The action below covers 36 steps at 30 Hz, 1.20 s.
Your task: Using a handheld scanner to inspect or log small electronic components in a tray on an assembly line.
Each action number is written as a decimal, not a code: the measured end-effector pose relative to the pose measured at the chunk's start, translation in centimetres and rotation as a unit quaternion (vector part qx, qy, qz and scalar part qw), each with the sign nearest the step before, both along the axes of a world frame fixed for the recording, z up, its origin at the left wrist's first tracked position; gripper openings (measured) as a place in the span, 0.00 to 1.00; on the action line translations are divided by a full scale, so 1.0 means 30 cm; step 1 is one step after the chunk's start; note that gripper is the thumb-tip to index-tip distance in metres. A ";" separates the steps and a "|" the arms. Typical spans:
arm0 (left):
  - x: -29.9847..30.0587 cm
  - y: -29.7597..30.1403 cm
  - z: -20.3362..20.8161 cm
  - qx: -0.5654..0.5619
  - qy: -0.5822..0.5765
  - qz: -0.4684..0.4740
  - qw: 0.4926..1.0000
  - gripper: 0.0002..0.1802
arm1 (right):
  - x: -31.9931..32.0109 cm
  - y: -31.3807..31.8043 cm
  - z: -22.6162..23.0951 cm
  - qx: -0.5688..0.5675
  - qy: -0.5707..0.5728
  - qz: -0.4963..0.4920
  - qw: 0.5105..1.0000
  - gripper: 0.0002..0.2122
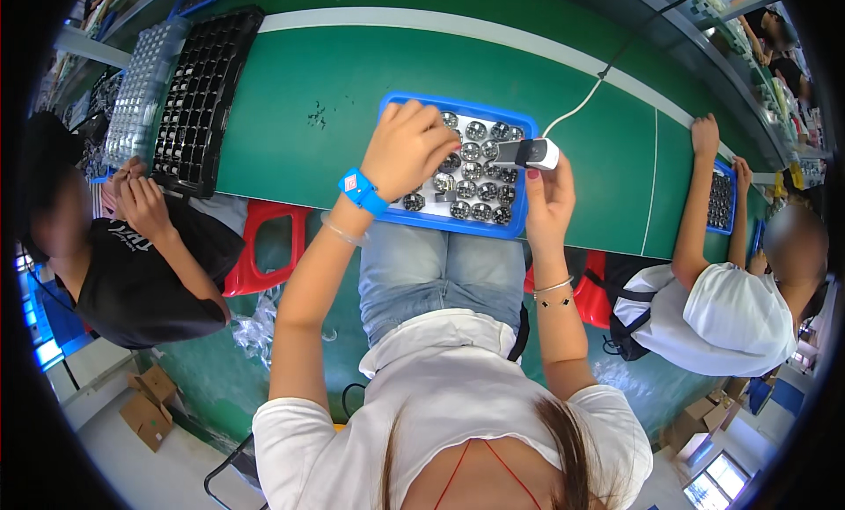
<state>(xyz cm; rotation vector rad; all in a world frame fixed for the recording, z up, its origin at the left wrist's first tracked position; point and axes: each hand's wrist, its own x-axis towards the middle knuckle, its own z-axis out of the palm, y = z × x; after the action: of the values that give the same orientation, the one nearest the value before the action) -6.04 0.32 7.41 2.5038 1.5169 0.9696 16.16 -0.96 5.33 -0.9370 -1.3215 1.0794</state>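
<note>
A blue-rimmed tray lies on the green table in front of me, holding rows of small round shiny black-and-silver parts on a white base. Over its left side is my left hand, fingers curled together; whatever is between the fingertips is hidden. A blue band circles that wrist. At the tray's right edge, my right hand is closed around a small white-and-grey block-shaped device with a black strap. From this device a white cable runs up and away to the right.
Black and clear compartment trays stand at the left. Dark bits lie on the table. One person sits on each side of me; the right one has another blue tray. A red stool stands left.
</note>
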 end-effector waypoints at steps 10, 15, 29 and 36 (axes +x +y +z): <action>-0.033 0.121 0.000 -0.018 0.109 -0.078 0.991 0.07 | -0.016 0.036 0.010 0.012 -0.007 0.034 0.999 0.18; -0.051 0.148 -0.005 0.005 0.134 -0.114 0.984 0.06 | -0.011 0.034 0.008 0.005 -0.020 0.036 0.999 0.18; -0.072 0.104 0.038 0.022 0.100 -0.128 0.986 0.10 | -0.008 0.033 0.005 -0.014 -0.023 0.052 0.998 0.16; -0.072 0.042 -0.013 -0.075 0.093 -0.100 0.988 0.12 | -0.051 0.058 0.058 -0.020 -0.068 0.115 0.991 0.19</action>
<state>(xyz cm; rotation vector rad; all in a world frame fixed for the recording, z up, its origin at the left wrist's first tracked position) -8.19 1.59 7.02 2.6335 1.2921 0.5855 14.64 0.77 7.06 -0.9177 -1.5536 1.2395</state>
